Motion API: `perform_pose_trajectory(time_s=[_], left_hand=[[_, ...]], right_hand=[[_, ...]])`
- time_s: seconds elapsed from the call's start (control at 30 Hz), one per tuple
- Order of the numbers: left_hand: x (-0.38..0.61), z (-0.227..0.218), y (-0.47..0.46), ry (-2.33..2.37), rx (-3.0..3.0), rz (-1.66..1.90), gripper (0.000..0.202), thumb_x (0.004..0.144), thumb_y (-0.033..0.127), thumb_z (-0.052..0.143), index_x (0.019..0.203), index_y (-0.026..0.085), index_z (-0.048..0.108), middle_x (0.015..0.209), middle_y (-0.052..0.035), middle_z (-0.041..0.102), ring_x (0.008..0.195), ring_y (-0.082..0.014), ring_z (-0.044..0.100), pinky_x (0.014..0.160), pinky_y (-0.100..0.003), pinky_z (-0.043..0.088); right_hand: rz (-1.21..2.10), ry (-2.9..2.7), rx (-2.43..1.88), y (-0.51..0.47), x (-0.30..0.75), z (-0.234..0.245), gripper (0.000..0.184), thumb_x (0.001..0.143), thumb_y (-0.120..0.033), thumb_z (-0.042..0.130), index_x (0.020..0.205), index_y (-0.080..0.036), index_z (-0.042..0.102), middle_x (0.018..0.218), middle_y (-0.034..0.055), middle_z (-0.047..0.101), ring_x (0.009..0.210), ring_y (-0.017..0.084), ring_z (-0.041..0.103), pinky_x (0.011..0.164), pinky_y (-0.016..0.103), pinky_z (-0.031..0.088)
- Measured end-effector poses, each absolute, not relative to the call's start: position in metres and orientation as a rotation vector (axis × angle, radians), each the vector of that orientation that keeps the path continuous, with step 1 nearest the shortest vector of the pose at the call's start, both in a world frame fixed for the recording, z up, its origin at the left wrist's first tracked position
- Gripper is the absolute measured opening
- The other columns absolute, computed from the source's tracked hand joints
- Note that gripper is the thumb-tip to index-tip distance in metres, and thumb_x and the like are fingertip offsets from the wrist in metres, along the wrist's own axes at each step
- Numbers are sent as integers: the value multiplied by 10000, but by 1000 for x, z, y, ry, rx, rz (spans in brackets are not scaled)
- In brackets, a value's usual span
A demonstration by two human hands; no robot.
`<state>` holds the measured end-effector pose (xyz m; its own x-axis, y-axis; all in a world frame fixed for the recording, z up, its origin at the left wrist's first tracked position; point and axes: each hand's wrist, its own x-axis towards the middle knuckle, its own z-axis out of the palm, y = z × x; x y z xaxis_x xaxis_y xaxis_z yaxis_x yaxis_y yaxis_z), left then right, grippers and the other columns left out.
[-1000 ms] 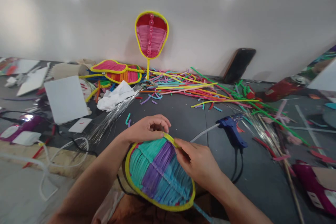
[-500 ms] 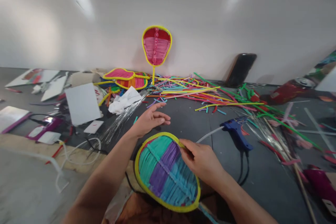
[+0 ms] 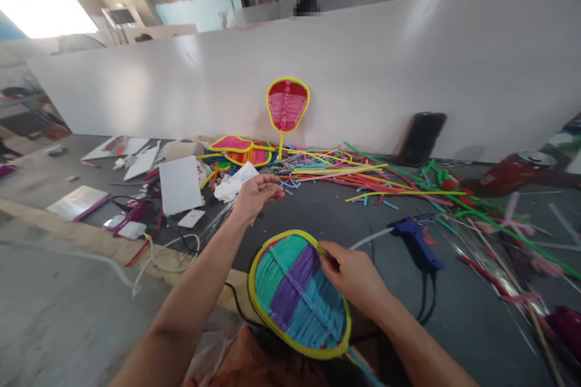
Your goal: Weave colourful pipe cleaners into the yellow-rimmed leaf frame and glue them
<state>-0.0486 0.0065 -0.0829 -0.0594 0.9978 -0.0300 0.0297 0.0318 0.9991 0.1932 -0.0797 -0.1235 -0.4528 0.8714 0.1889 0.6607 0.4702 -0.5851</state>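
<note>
A hand fan [image 3: 295, 296] made of pipe cleaners, with teal, purple and blue bands and a yellow rim, is tilted in front of me over the table's near edge. My right hand [image 3: 351, 272] grips its upper right rim between thumb and fingers. Out over the table, my left hand [image 3: 256, 198] has its fingers drawn together; whatever they may hold is too small to make out. Just behind that hand lies a crumpled white tissue [image 3: 233, 183]. The fan's blue handle [image 3: 363, 367] runs off toward the bottom edge.
A pink fan [image 3: 287, 106] stands against the white partition [image 3: 204, 84]. Loose pipe cleaners [image 3: 336, 169] lie along its foot. To the right are a blue glue gun [image 3: 417, 245], a phone [image 3: 422, 138] and a drink can [image 3: 517, 170]. White cards [image 3: 180, 186] and cables are at left.
My left hand has reached farther away from the fan, and its fingers have come together. The right hand keeps its hold on the rim. The view has tilted up and turned left.
</note>
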Motion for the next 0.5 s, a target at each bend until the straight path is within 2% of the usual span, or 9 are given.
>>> perform_pose_trajectory(time_s=[0.17,0.33,0.5], left_hand=[[-58,-75,8,1340,1229,1163,411,596,351,799,906,127,649,813,-91,730,732,-191,696,724,-333,555],[-72,-69,13,1475,1297,1267,347,577,417,802,666,136,620,591,-13,648,552,-124,604,598,-255,502],[-96,-54,14,1580,1389,1308,362,599,453,772,598,148,577,533,13,585,492,-92,535,540,-225,454]], right_hand=[[588,-2272,-1270,-80,193,-120,241,853,-183,461,952,-208,679,714,3,728,594,149,677,535,216,417],[538,-2301,-1263,-80,194,-122,245,869,-205,438,947,-212,670,677,3,711,565,154,663,521,219,401],[544,-2309,-1266,-79,195,-125,255,861,-198,462,1012,-199,668,724,14,733,612,165,689,547,220,425]])
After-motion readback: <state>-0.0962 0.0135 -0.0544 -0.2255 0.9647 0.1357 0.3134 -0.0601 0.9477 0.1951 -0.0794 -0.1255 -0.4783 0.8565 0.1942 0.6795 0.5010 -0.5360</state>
